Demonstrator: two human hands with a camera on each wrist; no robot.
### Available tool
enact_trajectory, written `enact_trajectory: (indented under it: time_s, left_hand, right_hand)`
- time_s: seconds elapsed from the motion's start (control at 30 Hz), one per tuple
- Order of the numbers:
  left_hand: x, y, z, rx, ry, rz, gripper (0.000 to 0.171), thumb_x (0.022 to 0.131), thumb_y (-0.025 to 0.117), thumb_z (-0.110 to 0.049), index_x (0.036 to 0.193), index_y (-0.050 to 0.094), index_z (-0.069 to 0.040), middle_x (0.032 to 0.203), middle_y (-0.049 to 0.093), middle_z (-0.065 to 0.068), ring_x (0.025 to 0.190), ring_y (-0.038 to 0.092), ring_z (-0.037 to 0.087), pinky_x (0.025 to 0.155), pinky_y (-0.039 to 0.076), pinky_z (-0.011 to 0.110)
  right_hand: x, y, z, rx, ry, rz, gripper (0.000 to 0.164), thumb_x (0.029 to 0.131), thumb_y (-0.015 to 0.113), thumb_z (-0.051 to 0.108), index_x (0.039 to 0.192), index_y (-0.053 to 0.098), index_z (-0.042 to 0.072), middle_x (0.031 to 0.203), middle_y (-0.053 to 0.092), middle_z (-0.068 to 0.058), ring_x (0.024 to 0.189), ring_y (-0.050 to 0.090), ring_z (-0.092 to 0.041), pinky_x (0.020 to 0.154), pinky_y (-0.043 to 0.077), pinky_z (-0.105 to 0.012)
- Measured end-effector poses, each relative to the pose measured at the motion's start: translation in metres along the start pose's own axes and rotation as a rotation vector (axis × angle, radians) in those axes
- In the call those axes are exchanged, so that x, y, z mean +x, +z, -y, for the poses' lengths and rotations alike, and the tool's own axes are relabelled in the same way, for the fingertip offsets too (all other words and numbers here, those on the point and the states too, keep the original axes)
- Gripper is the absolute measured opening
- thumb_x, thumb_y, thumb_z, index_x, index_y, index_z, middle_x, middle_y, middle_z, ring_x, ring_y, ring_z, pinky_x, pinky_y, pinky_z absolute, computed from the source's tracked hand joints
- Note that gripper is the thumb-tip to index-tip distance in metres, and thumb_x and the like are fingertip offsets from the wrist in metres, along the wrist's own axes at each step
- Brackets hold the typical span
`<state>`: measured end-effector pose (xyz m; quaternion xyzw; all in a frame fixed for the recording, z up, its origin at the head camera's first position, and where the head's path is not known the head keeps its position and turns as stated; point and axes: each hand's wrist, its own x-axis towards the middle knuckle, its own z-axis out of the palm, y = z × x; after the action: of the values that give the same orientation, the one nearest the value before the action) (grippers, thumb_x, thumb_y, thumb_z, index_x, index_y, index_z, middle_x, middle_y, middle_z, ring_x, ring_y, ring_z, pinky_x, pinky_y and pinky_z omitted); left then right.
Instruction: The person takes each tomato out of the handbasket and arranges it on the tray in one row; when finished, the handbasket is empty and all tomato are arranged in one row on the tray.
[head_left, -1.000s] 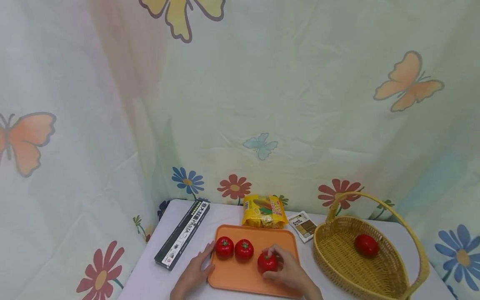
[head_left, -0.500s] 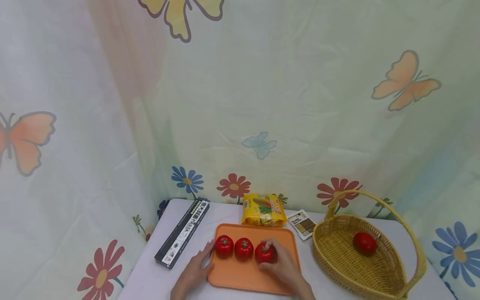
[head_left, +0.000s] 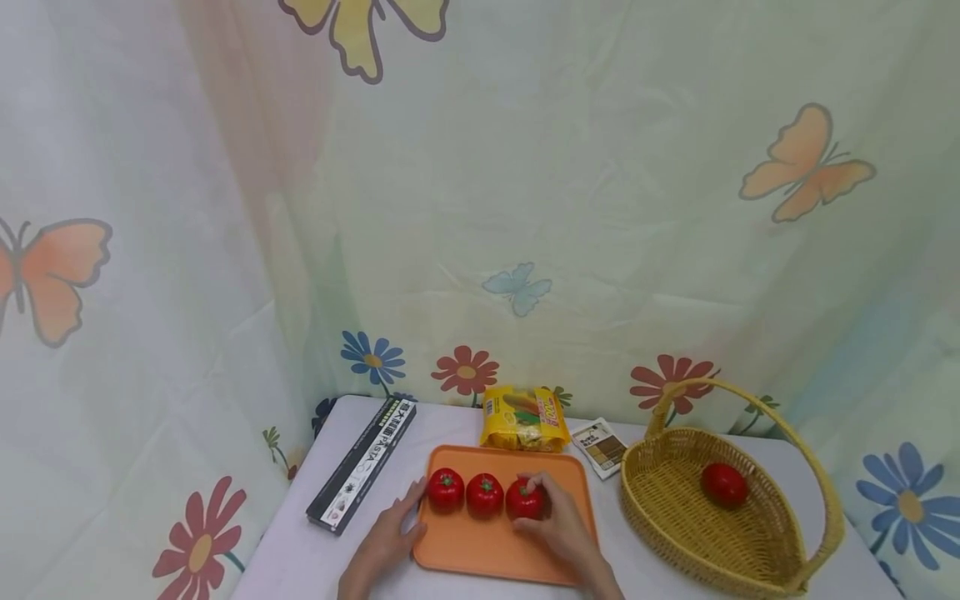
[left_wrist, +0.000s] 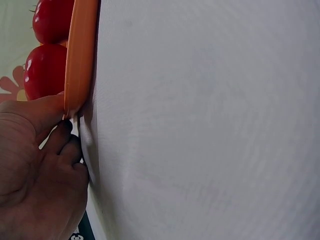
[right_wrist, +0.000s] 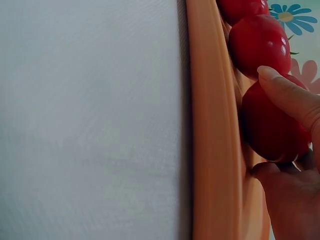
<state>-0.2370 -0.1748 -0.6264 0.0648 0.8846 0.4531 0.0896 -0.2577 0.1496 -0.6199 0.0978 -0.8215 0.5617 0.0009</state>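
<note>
Three shiny red tomatoes, the left tomato (head_left: 446,490), the middle tomato (head_left: 484,497) and the right tomato (head_left: 522,502), lie in a row on an orange tray (head_left: 480,550). My right hand (head_left: 558,521) grips the right tomato, its thumb on the near side and fingers over the top and far side. In the right wrist view the held tomato (right_wrist: 272,122) sits close against its neighbour. At the tray's left edge, my left hand (head_left: 386,537) holds the rim; the left wrist view has the thumb at the orange rim (left_wrist: 80,60) and the other fingers curled beside it.
A wicker basket (head_left: 652,529) with a tall handle stands at the right, with a red oval item (head_left: 724,485) inside. Behind the tray are a yellow food packet (head_left: 525,419) and a small white packet (head_left: 600,447). A long black-and-white pasta box (head_left: 362,464) lies at the left.
My right hand has moved the right tomato leftward and slightly away from me, up beside the middle tomato. My left hand has stayed at the tray's left edge.
</note>
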Motion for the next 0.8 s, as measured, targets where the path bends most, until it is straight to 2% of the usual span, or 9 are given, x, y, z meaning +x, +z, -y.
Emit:
enact_trajectory:
  time_s: [0.23, 0.4, 0.57, 0.8]
  left_hand:
    - [-0.0001, 0.0011, 0.0007, 0.004, 0.009, 0.009, 0.075, 0.102, 0.073, -0.017, 0.169, 0.039, -0.022, 0.173, 0.036, 0.017, 0.156, 0.026, 0.059, 0.125, 0.021, 0.076]
    - [-0.0022, -0.0010, 0.0012, 0.010, 0.018, -0.009, 0.075, 0.101, 0.073, -0.016, 0.169, 0.039, -0.022, 0.172, 0.036, 0.016, 0.155, 0.026, 0.060, 0.125, 0.021, 0.076]
    - [-0.0028, -0.0014, 0.0014, 0.001, 0.022, -0.006, 0.075, 0.102, 0.072, -0.017, 0.169, 0.039, -0.021, 0.172, 0.036, 0.016, 0.156, 0.026, 0.058, 0.125, 0.021, 0.076]
    - [-0.0030, -0.0008, -0.0009, -0.007, 0.040, -0.014, 0.074, 0.102, 0.072, -0.016, 0.168, 0.040, -0.020, 0.172, 0.035, 0.017, 0.156, 0.026, 0.059, 0.126, 0.018, 0.076]
  right_hand:
    - [-0.0017, 0.0047, -0.0010, 0.067, 0.033, -0.036, 0.052, 0.076, 0.093, -0.003, 0.110, 0.055, 0.010, 0.149, 0.064, -0.020, 0.145, 0.053, -0.049, 0.116, 0.048, -0.055]
    - [-0.0007, 0.0087, -0.0001, 0.110, 0.022, -0.039, 0.062, 0.078, 0.092, -0.004, 0.126, 0.055, 0.007, 0.150, 0.063, -0.018, 0.147, 0.051, -0.045, 0.120, 0.044, -0.052]
    - [0.0003, 0.0091, -0.0019, 0.073, 0.050, -0.050, 0.082, 0.080, 0.094, 0.002, 0.149, 0.049, 0.011, 0.150, 0.063, -0.012, 0.147, 0.052, -0.040, 0.121, 0.043, -0.049]
    - [0.0015, 0.0043, -0.0057, 0.048, 0.060, -0.050, 0.083, 0.079, 0.096, 0.007, 0.151, 0.055, 0.013, 0.151, 0.062, -0.012, 0.149, 0.051, -0.040, 0.122, 0.042, -0.049]
